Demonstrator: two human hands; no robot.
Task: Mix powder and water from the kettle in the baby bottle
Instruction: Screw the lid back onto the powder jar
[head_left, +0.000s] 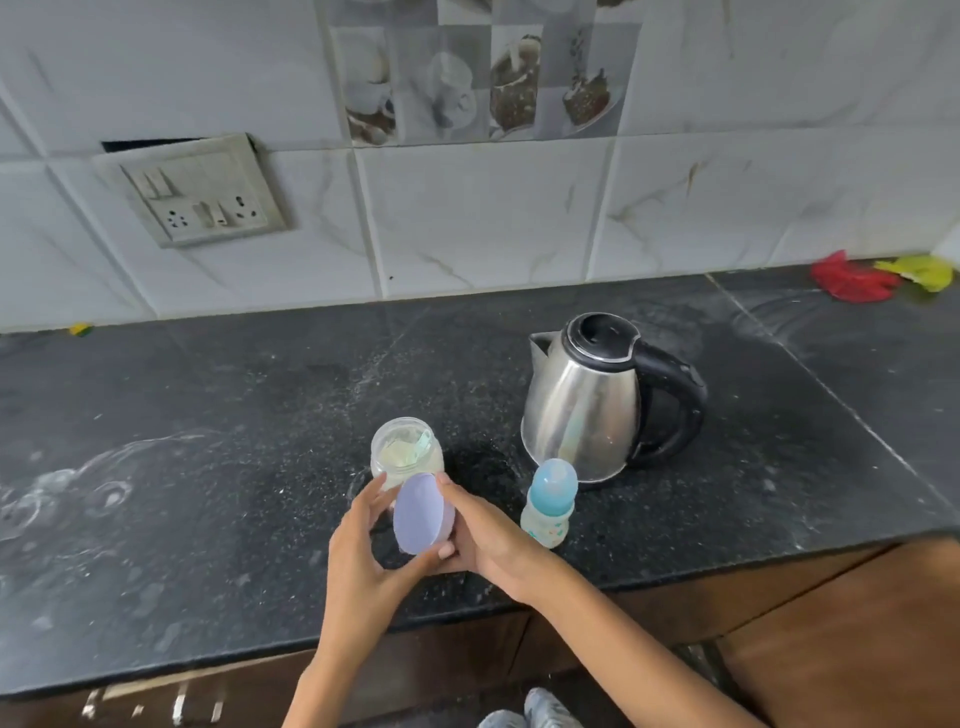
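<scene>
Looking down on a dusty black speckled stone table (208, 415) running under a wall of white marbled tiles (493, 218), with a tilted grey socket plate (195, 192) hanging left, pictured cup tiles (467, 78) above, brown wooden cabinet fronts (831, 623) below.

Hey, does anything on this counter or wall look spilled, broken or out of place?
Yes. The socket plate sits crooked, with a dark gap along its top edge. Pale dusty smears mark the black counter at left, like spilled powder. Red and yellow scraps lie at the far right corner.
</scene>
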